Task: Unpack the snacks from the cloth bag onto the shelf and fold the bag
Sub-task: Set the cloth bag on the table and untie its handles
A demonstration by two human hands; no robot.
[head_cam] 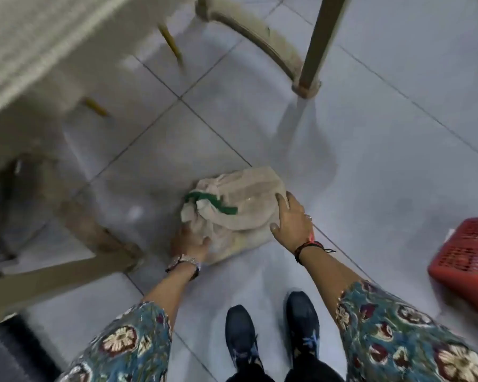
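A bulging beige cloth bag (240,205) with green handles lies on the grey tiled floor just ahead of my feet. My left hand (189,241) is at the bag's near left side with its fingers against the bunched cloth; the view is too blurred to show a grip. My right hand (293,219) lies over the bag's right side with fingers spread and straight. The bag's contents are hidden by the cloth. No shelf shows plainly.
A red plastic basket (464,260) stands on the floor at the right edge. Beige chair or table legs (312,45) rise ahead, and a wooden furniture leg (55,277) crosses at the left. My dark shoes (271,334) stand behind the bag.
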